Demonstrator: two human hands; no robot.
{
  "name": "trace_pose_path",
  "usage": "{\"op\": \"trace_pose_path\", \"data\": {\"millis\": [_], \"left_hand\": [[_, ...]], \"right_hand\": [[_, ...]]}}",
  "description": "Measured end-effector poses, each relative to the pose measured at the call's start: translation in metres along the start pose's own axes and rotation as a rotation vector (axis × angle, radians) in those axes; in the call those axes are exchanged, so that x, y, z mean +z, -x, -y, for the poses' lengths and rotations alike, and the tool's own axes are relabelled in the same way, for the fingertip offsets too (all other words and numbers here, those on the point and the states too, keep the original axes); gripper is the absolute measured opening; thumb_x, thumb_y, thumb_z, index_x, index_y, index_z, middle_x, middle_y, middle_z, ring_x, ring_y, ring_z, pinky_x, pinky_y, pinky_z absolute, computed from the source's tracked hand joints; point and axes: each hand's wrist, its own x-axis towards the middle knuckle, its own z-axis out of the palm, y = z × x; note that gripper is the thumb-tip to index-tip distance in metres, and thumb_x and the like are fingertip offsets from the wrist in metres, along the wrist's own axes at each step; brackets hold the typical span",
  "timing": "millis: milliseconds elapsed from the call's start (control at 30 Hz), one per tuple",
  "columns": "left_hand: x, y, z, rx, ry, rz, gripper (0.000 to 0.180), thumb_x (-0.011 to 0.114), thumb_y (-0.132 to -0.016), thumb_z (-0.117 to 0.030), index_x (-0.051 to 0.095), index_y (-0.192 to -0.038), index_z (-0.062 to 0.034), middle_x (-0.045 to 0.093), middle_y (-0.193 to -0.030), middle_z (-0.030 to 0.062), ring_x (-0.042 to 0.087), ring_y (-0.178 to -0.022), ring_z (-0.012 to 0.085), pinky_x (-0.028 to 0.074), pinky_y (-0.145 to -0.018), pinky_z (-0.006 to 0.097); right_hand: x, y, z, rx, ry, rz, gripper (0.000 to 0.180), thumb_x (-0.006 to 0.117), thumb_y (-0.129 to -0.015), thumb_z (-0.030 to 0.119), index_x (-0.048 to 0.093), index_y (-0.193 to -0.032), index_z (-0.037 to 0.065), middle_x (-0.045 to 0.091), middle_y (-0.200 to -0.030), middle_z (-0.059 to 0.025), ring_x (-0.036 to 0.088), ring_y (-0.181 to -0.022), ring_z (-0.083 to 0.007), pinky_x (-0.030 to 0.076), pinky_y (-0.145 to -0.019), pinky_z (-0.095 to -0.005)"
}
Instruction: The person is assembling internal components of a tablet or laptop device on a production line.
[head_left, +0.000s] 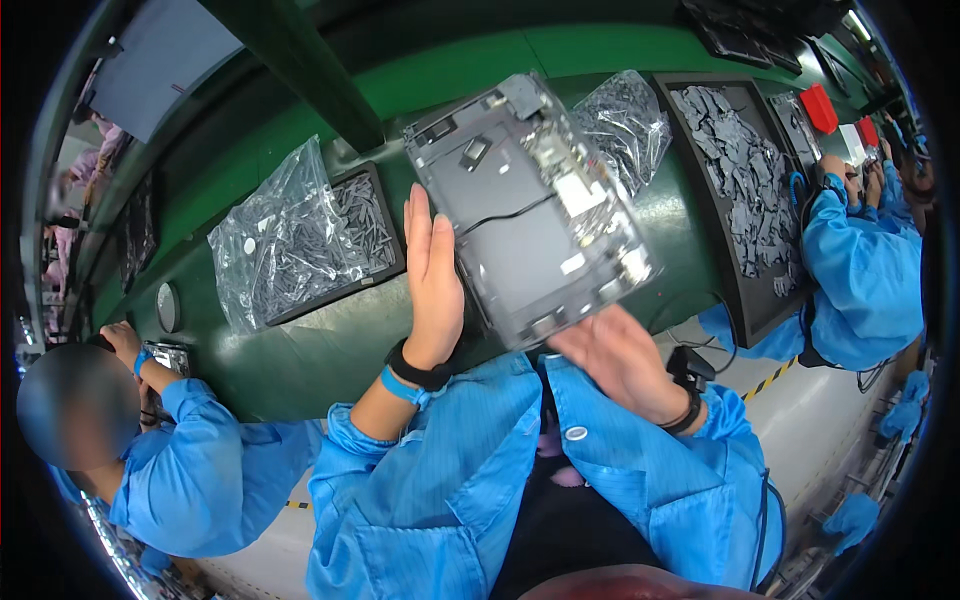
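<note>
A flat grey electronic device housing [515,250] is up in front of me, tilted, with its inside showing. A black cable crosses it, and a blurred circuit board with pale patches runs along its right side. My left hand [432,285] lies along its left edge, fingers straight and thumb against the rim. At the lower right corner is my right hand [620,360], smeared by motion, its fingertips partly hidden at the housing's lower edge. The housing appears supported between both hands. Black bands and a blue strap circle my wrists.
On the green bench [270,365], a dark tray [375,225] of small grey strips stands left, partly under a clear plastic bag [285,240]. Another clear bag [625,130] lies behind the housing. Right is a large black tray [745,300] of grey pieces. Blue-sleeved co-workers sit either side.
</note>
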Motion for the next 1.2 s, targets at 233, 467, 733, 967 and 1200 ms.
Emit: {"op": "trace_pose_path", "data": {"millis": [233,467,733,967,1200], "left_hand": [[-0.003,0.014,-0.009,-0.133,-0.014,-0.038,0.064,0.046,-0.101,-0.013,0.011,-0.153,0.001,0.026,-0.156,0.0139,0.032,-0.14,0.0213,0.025,-0.114,0.032],[-0.013,0.01,-0.002,-0.278,0.055,0.095,0.06,0.039,-0.106,-0.025,0.011,-0.155,-0.0056,0.029,-0.153,0.0099,0.034,-0.136,0.0178,0.029,-0.112,0.03],[-0.036,0.03,-0.043,-0.199,-0.204,0.182,0.064,0.049,-0.1,-0.016,0.016,-0.152,0.0005,0.027,-0.155,0.0149,0.029,-0.141,0.0228,0.023,-0.115,0.035],[-0.074,-0.039,-0.095,0.206,-1.22,0.114,0.021,0.06,-0.091,-0.011,0.067,-0.108,-0.0012,0.068,-0.104,0.0193,0.063,-0.098,0.0356,0.049,-0.086,0.04],[-0.117,-0.055,-0.056,0.4,-1.507,0.219,0.019,0.067,-0.081,-0.006,0.067,-0.1,-0.0009,0.065,-0.097,0.0172,0.06,-0.094,0.0366,0.048,-0.084,0.043]], "right_hand": [[-0.029,-0.015,0.06,-0.328,1.041,-0.003,0.018,0.055,-0.097,0.008,0.065,-0.104,-0.006,0.068,-0.102,-0.0113,0.063,-0.079,-0.0143,0.052,-0.075,-0.0293],[-0.027,-0.104,0.055,-0.074,0.727,-0.092,0.059,0.044,-0.104,0.028,0.024,-0.15,-0.003,0.038,-0.149,-0.0155,0.034,-0.138,-0.0226,0.027,-0.113,-0.0325],[-0.014,-0.071,0.058,-0.357,1.348,0.013,0.06,0.054,-0.097,0.016,0.028,-0.149,-0.003,0.033,-0.153,-0.02,0.029,-0.144,-0.029,0.026,-0.115,-0.0385],[0.044,-0.146,0.093,-1.108,2.42,0.295,0.036,0.066,-0.072,0.007,0.064,-0.106,-0.004,0.065,-0.112,-0.0157,0.059,-0.112,-0.0274,0.047,-0.092,-0.0367],[0.046,-0.155,0.092,-1.26,2.514,0.444,0.024,0.063,-0.069,0.011,0.067,-0.088,-0.002,0.068,-0.09,-0.0108,0.064,-0.101,-0.0263,0.05,-0.089,-0.0364]]}}
